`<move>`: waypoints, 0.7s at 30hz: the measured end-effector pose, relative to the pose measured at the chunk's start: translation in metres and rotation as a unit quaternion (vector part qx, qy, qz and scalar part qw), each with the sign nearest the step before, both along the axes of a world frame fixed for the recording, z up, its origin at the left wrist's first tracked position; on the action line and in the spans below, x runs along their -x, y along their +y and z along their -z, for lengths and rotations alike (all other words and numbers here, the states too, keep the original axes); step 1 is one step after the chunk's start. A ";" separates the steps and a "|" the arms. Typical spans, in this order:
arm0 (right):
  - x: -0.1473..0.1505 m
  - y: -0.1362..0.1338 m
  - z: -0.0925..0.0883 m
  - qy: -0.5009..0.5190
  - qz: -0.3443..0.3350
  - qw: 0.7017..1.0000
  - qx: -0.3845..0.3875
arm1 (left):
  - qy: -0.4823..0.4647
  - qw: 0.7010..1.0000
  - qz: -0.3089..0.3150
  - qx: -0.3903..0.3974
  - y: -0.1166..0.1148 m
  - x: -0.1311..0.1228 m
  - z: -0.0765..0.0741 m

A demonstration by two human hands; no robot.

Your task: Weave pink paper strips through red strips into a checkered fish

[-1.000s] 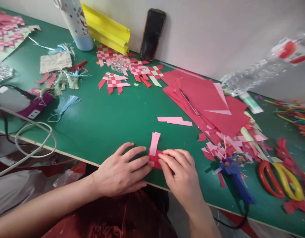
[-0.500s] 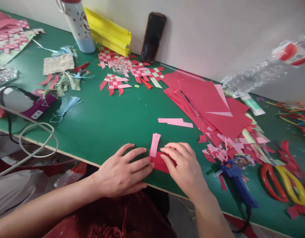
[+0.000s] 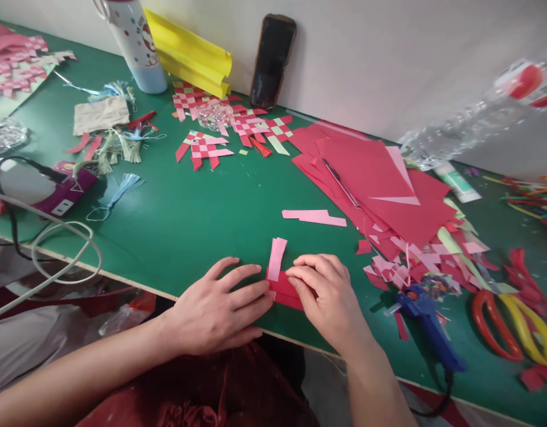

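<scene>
Where red paper (image 3: 289,294) lies between them, left grip (image 3: 224,307) spread flat, right grip (image 3: 332,302) pinching its edge

**Pink strips (image 3: 277,259) met red paper (image 3: 291,295)**

We saw the pink strips overlapping, slightly fanned at their far end, pointing away from us. Their near end met the left part of the red paper, where a small pink patch showed lower down. The red paper ran sideways in bands, angling slightly toward us on the right, where our right hand (image 3: 324,290) hid its end.
</scene>
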State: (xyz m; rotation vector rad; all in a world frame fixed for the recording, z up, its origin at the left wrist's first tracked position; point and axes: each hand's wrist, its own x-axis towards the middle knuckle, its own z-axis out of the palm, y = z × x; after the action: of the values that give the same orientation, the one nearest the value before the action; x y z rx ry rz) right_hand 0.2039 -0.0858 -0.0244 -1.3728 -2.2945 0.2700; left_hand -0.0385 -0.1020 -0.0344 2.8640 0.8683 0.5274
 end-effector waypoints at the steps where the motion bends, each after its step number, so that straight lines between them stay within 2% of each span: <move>1: 0.000 0.000 0.000 0.001 -0.001 1.000 0.001 | 0.001 1.000 -0.001 0.000 0.000 0.000 0.000; 21: -0.001 -0.001 0.002 -0.002 0.007 1.000 0.027 | 0.016 0.999 -0.029 0.019 -0.001 -0.001 -0.003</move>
State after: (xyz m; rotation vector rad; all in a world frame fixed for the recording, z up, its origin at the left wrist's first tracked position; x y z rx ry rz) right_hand 0.2050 -0.0864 -0.0260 -1.4161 -2.2953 0.3269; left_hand -0.0375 -0.1031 -0.0317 2.8271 0.9589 0.4674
